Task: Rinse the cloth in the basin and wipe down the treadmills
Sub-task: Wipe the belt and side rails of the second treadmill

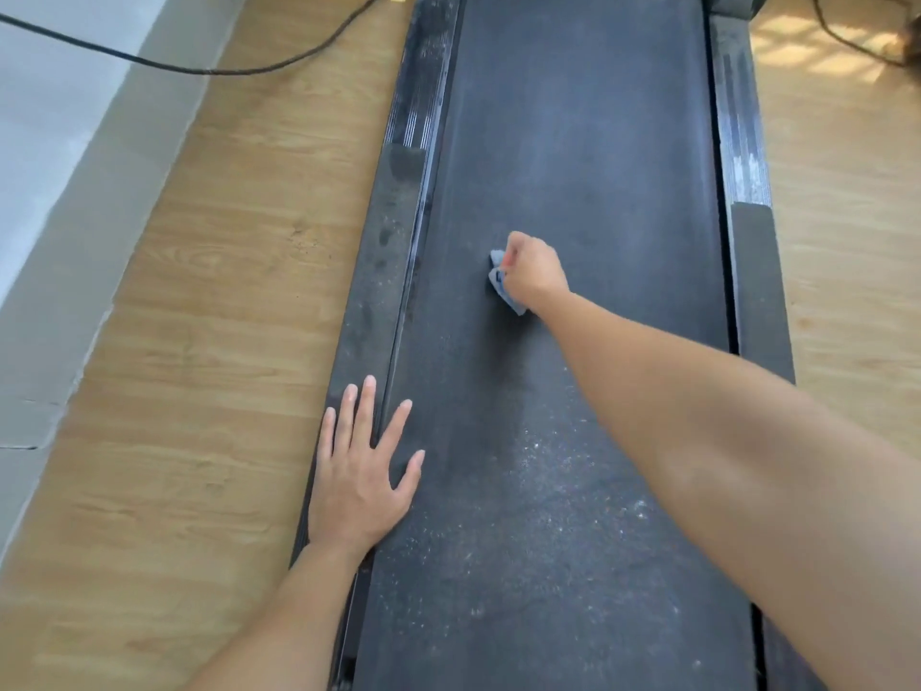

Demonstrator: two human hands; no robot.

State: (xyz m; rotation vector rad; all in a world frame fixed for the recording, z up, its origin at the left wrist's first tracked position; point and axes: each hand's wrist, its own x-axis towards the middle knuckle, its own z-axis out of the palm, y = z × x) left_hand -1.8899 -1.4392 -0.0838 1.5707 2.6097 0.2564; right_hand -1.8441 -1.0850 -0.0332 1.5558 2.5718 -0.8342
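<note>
Light wood-grain floor [224,291] at left and at right. Along the far left, pale grey wall [45,117] with a duller grey baseboard [104,202]. Black cable [199,69] lying across wall and floor. Patches of sunlight [817,47] at top right.

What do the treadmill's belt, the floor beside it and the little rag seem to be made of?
The belt: likely rubbery, matte black, finely textured and dust-speckled. The floor: wood-look planks, laminate or vinyl perhaps, with grain lines and slight sheen. The rag: soft blue-grey fabric, crumpled in the right hand.
</note>
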